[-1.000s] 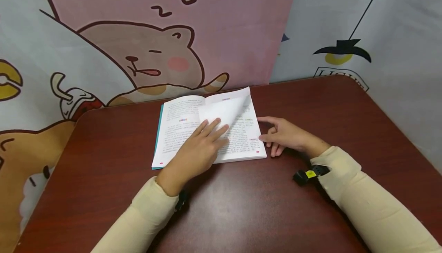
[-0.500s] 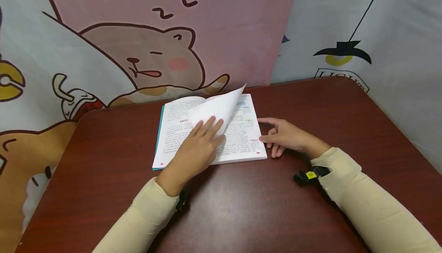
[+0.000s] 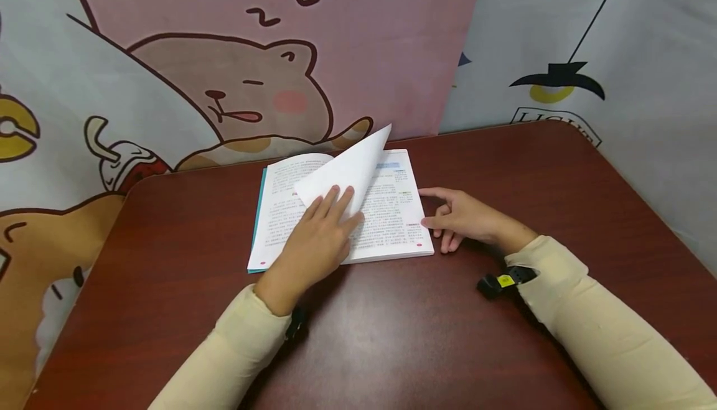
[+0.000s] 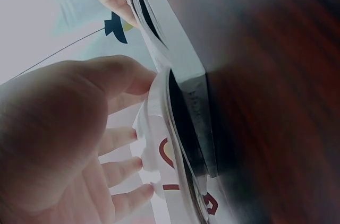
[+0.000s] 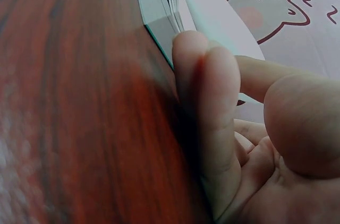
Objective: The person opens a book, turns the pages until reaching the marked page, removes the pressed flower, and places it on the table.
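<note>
A book with a teal cover edge lies spread on the table, printed text on both sides. One lifted page folds over toward the left, its pale side showing and its top corner pointing up. My left hand lies over the book's middle, fingers extended against that page. In the left wrist view the fingertips touch the curved paper. At the book's right edge, my right hand rests with index finger stretched out and thumb touching the edge; its other fingers bend toward the table in the right wrist view.
The reddish-brown wooden table meets a wall hanging with cartoon animals at its back edge. A black strap device with a yellow label sits on the right wrist.
The lifted page has swung farther left, uncovering more of the printed page under it. My left hand has shifted slightly left along with it. The right hand stays at the book's edge.
</note>
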Demonstrator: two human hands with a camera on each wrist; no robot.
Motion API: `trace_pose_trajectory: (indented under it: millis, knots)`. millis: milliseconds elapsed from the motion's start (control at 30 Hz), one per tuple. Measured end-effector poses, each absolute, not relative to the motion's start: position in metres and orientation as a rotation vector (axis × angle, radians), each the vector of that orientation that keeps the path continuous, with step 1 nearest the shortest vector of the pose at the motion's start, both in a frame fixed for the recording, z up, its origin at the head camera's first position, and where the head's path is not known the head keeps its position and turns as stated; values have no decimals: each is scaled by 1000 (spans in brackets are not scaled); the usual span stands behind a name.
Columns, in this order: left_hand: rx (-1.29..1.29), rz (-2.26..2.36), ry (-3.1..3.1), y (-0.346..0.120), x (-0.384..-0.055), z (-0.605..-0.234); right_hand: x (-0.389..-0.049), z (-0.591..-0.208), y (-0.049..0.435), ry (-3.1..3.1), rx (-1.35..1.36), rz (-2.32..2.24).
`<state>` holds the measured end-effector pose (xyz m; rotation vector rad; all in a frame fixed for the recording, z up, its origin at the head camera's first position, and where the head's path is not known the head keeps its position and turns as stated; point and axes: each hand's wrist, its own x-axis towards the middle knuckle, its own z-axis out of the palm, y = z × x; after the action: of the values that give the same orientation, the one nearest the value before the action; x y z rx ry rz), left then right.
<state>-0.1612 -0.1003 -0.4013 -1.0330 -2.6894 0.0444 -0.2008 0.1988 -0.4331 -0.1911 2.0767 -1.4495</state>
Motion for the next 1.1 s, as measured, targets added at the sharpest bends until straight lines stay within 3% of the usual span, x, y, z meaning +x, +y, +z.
trace_pose_trajectory:
  millis: [1100]
  knots:
    - [-967,140,-2691,-103,-162,-404,-202,-435,198,2082,-186,-1434]
